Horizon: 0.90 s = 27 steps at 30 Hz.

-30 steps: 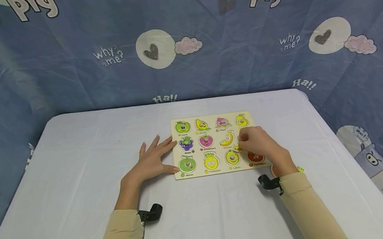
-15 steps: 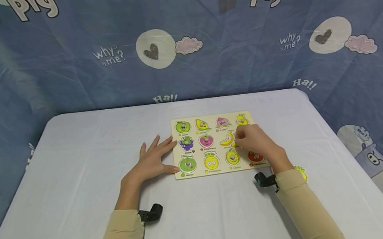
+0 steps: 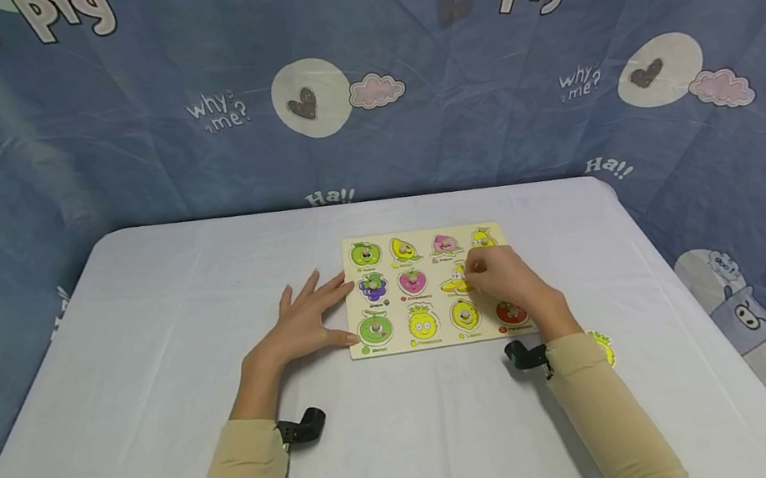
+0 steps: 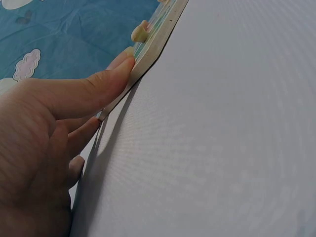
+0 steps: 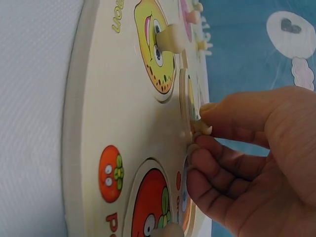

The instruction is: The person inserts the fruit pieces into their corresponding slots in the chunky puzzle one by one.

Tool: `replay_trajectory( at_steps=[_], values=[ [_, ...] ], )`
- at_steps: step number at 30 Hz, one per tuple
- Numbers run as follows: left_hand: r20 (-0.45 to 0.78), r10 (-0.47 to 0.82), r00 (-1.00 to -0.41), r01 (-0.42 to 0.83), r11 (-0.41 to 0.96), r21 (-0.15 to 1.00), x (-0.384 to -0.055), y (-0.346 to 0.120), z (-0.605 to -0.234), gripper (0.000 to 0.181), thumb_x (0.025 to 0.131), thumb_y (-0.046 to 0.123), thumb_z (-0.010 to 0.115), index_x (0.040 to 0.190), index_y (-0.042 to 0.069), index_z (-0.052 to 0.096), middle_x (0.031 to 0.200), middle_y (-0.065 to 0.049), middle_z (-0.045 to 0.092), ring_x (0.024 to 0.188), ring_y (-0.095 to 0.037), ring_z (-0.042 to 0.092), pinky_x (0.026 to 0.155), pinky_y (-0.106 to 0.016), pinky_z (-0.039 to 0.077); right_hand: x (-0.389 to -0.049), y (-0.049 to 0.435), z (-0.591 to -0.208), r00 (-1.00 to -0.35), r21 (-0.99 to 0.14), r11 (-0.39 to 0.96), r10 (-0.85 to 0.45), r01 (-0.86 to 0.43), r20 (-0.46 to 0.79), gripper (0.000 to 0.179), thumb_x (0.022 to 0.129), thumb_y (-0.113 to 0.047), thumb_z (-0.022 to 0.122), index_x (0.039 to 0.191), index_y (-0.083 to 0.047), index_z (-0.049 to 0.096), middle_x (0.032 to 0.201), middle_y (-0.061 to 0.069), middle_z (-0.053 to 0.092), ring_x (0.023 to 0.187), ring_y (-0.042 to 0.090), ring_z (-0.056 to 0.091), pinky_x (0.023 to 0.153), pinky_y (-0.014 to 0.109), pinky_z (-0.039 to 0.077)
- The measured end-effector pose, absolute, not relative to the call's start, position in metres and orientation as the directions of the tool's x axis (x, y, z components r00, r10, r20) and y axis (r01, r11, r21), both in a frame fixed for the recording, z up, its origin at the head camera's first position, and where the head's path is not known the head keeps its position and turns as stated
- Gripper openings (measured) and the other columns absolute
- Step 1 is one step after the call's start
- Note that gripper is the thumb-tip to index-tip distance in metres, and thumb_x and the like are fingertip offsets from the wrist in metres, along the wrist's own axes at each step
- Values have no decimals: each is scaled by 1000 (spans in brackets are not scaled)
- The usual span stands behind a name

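Note:
A wooden fruit knob puzzle board (image 3: pixel 444 315) lies on the table. My left hand (image 3: pixel 301 320) is at its left side with fingers spread; in the left wrist view the thumb (image 4: pixel 111 84) touches the board's edge. Over the board's right half, my right hand (image 3: pixel 512 281) pinches the wooden knob (image 5: pixel 203 127) of a yellow banana puzzle piece (image 3: pixel 452 285). That piece overlaps the printed banana, slightly askew, and the fingers hide its right part. Close by sit the lemon piece (image 5: pixel 152 49) and the red persimmon piece (image 5: pixel 150 207), each with a knob.
A pineapple piece (image 3: pixel 603 347) lies on the white tablecloth (image 3: pixel 419 453), partly behind the right sleeve (image 3: pixel 603 397). Grape (image 3: pixel 372 287), strawberry (image 3: pixel 411 282) and melon (image 3: pixel 374 329) pieces sit in the board. A blue printed curtain (image 3: pixel 204 167) hangs behind the table.
My right hand has shifted left and slightly away from me, carrying the banana piece onto the printed banana. The orange piece near the right wrist is now hidden. My left hand has stayed put.

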<state>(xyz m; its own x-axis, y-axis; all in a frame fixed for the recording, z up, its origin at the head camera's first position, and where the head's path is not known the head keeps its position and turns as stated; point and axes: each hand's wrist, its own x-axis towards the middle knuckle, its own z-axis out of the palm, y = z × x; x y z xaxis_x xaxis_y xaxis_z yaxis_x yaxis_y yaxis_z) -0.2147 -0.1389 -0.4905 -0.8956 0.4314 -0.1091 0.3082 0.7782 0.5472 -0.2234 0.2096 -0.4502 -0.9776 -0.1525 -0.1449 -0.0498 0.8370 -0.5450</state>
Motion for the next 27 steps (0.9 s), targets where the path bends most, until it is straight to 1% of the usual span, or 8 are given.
replay_trajectory(
  at_steps=[4,14,22,27],
  values=[
    [-110,430,-896,307,779,547,-215,-140,-491,99,70,51,82,154,28,37,166,2,25,157,-34,2,120,-66,-12,-225,207,-448,-977,-538,841,-156,-55,-145,9,92,-21,68,89,-13,70,90,7,69,74,18,59,64,27,49],
    [-118,434,-893,305,777,551,-215,-139,-489,98,70,49,82,154,28,37,166,2,25,157,-34,2,120,-66,-12,-226,203,-444,-976,-496,866,-151,-55,-154,7,90,-18,66,91,-13,70,96,9,69,85,23,60,70,29,50],
    [-113,437,-892,311,776,549,-215,-139,-490,97,70,49,82,154,28,38,166,3,25,157,-34,2,120,-66,-11,-228,202,-447,-975,-511,858,-147,-43,-164,5,89,-18,67,88,-13,69,96,7,69,86,22,59,73,31,50],
    [-113,436,-893,308,774,553,-215,-139,-489,98,70,49,82,154,28,37,166,1,25,157,-35,2,120,-67,-11,-229,200,-447,-973,-524,851,-151,-37,-177,7,90,-19,68,87,-13,69,94,6,69,83,22,58,70,31,50]
  ],
)
